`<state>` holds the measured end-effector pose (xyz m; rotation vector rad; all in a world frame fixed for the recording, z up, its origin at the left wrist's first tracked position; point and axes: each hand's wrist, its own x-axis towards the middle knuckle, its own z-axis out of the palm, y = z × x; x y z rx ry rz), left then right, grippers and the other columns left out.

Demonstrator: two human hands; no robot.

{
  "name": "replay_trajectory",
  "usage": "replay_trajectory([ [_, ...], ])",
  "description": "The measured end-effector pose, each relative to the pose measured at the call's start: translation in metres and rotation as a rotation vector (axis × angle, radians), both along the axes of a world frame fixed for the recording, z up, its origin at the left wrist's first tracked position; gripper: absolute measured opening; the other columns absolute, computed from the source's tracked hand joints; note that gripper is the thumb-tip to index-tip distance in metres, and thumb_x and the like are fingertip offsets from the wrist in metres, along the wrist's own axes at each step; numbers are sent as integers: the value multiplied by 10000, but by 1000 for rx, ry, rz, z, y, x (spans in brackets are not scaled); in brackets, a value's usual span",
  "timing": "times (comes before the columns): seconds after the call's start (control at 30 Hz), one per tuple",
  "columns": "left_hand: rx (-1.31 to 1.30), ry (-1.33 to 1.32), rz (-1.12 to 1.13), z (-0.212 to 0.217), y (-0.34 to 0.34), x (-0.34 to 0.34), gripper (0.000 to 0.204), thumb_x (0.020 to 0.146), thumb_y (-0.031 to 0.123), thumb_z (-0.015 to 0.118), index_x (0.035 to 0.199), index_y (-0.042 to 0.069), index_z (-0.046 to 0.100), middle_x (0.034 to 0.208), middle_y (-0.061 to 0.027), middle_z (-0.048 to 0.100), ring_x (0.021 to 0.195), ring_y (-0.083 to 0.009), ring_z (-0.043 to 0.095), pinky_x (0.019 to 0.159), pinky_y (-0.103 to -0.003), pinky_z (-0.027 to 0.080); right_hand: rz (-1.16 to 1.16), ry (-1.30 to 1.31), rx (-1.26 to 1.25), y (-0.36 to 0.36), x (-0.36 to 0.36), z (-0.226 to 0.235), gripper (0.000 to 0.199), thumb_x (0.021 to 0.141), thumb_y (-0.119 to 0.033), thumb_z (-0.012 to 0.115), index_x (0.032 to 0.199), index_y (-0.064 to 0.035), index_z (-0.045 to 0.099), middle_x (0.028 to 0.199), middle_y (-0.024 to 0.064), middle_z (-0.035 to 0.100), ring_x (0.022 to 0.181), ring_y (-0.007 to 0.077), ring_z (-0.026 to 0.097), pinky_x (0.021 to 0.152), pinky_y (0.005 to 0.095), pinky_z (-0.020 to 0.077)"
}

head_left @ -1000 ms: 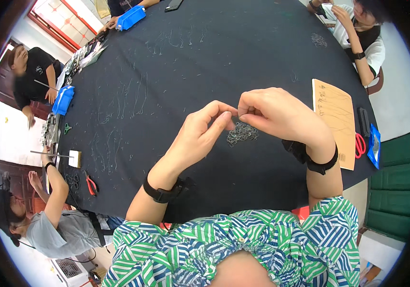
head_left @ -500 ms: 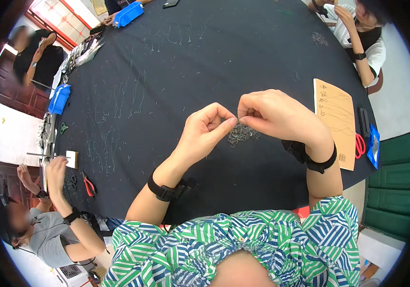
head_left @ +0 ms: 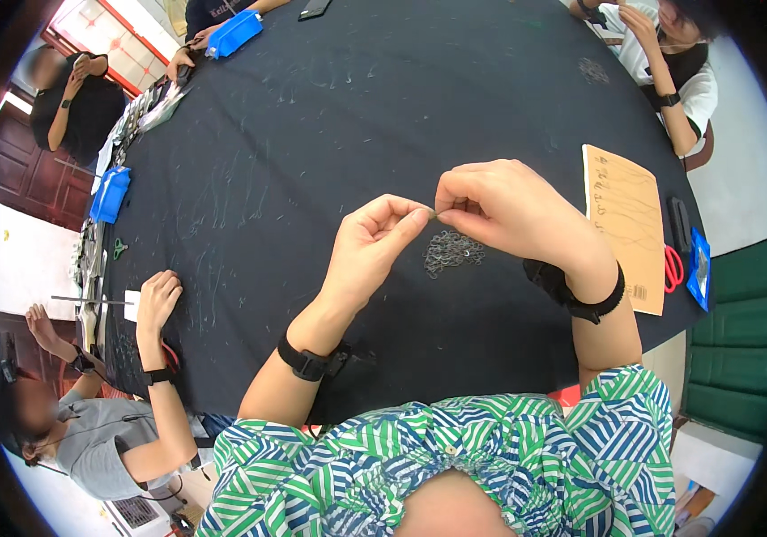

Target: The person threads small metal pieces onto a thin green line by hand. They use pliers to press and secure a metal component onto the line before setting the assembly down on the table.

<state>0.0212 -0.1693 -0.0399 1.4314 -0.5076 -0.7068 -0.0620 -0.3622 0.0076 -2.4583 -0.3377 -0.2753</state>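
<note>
Thumb and index finger of my left hand [head_left: 370, 240] are pinched together, level with my right hand [head_left: 504, 204], which pinches the same way. Their fingertips nearly meet above the black tablecloth [head_left: 383, 340]. A tiny, thin thing bridges them, too small to name. Just below the fingertips lies a pile of small curved metal pieces [head_left: 453, 253], looking like fish hooks. To the right of my right hand is a tan paper sheet or pad [head_left: 625, 224] with fine dark strands on it. Black bands circle both my wrists.
Thin pale threads [head_left: 231, 197] and tiny scraps lie across the cloth's left half. At the right edge are red-handled scissors [head_left: 673, 270] and a blue packet [head_left: 698, 268]. A co-worker's hand [head_left: 160, 300] rests at left. Blue trays [head_left: 111, 195] stand along the left edge.
My hands have shifted slightly left and up, still pinching, uncovering more of the pile. The co-worker's hand at left has come down to the table, over the red-handled pliers.
</note>
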Motion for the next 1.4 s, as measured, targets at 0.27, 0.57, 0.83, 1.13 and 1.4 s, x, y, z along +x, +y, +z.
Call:
replay_trajectory([
  [0.27,156,-235,-45,-25,4,15,97,951,128,676,982,38,695,823,55,658,676,7,539,598,-155,408,-10,91,-31,-8,7,-10,88,815,-111,675,797,-28,650,780,137,681,768,329,662,689,425,512],
  [0.57,27,57,-7,-53,0,23,122,970,205,659,975,84,671,762,97,590,607,25,442,532,-151,322,-123,371,-231,13,0,-57,489,695,-310,843,989,-20,581,937,142,647,898,329,662,780,417,526],
  [0.83,-18,62,-21,-55,0,22,107,969,198,665,964,90,665,756,103,585,603,29,435,528,-146,320,-90,233,-202,-5,10,-62,155,779,-67,698,911,-49,618,883,133,649,895,337,650,782,443,517],
  [1.13,-5,31,-15,-48,0,22,109,968,193,664,952,86,664,693,120,527,557,31,369,499,-159,265,-82,126,-141,-14,10,-37,93,786,-9,671,875,0,644,760,142,691,726,309,684,659,378,523],
  [1.4,-18,61,-1,-49,-1,19,115,968,199,666,961,84,669,674,126,499,542,28,329,490,-172,232,-111,110,-114,-20,8,-41,99,789,17,665,885,3,648,757,147,692,728,304,691,657,371,529],
])
